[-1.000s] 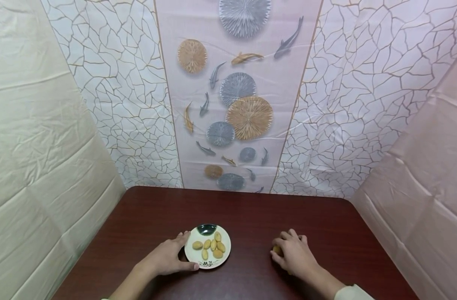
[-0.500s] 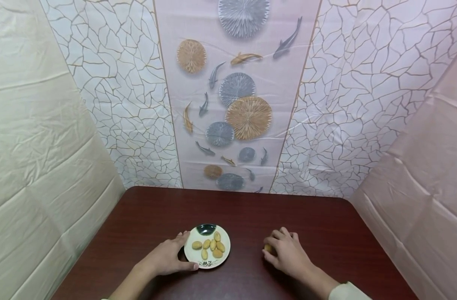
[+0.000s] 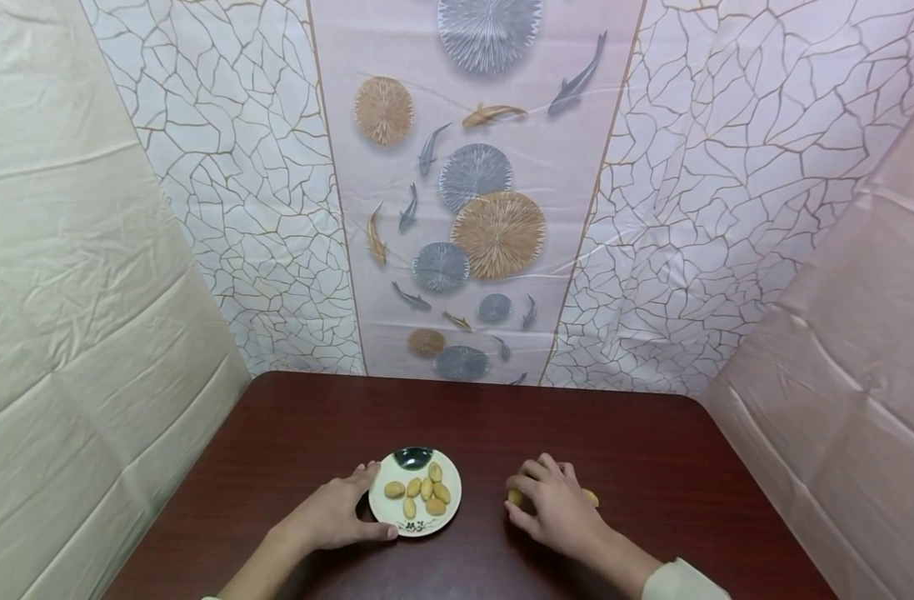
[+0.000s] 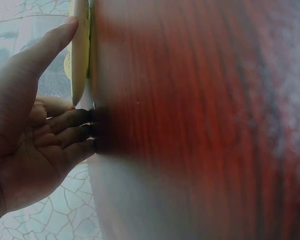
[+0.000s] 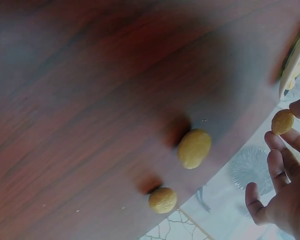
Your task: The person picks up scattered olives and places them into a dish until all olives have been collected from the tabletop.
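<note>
Left hand: the left hand (image 3: 335,517) lay on the table (image 3: 636,433) against the plate (image 3: 397,522), thumb along the near rim, forefinger at the far rim, holding it in a loose cradle; in the left wrist view the thumb (image 4: 50,42) lay straight along the plate's edge (image 4: 80,55) and the other fingers curled down to the wood.

Right hand: the right hand (image 3: 550,508) was out to the right of the plate, well apart from it, fingertips pinching one nut (image 5: 282,121), the rest of the fingers half curled.

Plate: small, pale, a dark green patch at its far edge, six nuts (image 3: 419,492) lying on it.

Loose nuts: two more (image 5: 194,148) (image 5: 162,199) lay on the bare wood under the right hand, near each other but not touching; the head view showed one peeping out (image 3: 591,497) beside the hand.

Backdrop: a cloth (image 3: 464,208) printed with fish and discs hung behind the table.
</note>
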Tool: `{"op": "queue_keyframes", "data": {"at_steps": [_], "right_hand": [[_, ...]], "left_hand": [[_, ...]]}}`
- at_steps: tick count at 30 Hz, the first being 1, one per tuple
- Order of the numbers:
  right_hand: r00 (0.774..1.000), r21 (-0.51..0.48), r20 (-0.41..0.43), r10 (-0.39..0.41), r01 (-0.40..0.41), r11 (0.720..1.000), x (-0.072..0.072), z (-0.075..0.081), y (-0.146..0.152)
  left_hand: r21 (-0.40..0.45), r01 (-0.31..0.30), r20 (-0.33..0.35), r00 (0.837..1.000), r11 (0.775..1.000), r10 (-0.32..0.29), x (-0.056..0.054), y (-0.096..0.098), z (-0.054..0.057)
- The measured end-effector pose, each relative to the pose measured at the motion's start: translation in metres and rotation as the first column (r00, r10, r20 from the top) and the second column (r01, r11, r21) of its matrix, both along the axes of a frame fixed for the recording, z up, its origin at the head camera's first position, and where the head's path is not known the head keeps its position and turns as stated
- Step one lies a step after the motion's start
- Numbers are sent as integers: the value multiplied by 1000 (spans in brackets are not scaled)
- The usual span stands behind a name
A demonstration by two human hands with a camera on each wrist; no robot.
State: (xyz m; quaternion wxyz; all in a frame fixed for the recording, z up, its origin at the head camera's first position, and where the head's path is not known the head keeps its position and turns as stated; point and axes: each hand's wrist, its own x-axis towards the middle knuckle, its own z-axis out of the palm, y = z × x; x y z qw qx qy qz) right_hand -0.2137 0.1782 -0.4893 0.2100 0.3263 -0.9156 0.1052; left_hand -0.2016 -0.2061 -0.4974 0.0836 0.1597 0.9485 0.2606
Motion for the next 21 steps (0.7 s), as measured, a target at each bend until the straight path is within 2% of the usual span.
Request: {"op": "queue_keyframes", "data": {"at_steps": [6, 13, 21], "right_hand": [[1000, -7, 7, 19, -18, 1000, 0, 2, -7], [998, -14, 56, 38, -37, 999, 1, 4, -14], [996, -9, 61, 58, -57, 998, 0, 6, -22]], "left_hand": [[-3, 3, -7, 1000, 1000, -3, 0, 0, 0], [-5, 15, -19, 1000, 1000, -16, -2, -2, -1], [-6, 10, -6, 1000, 1000, -10, -2, -2, -2]]}}
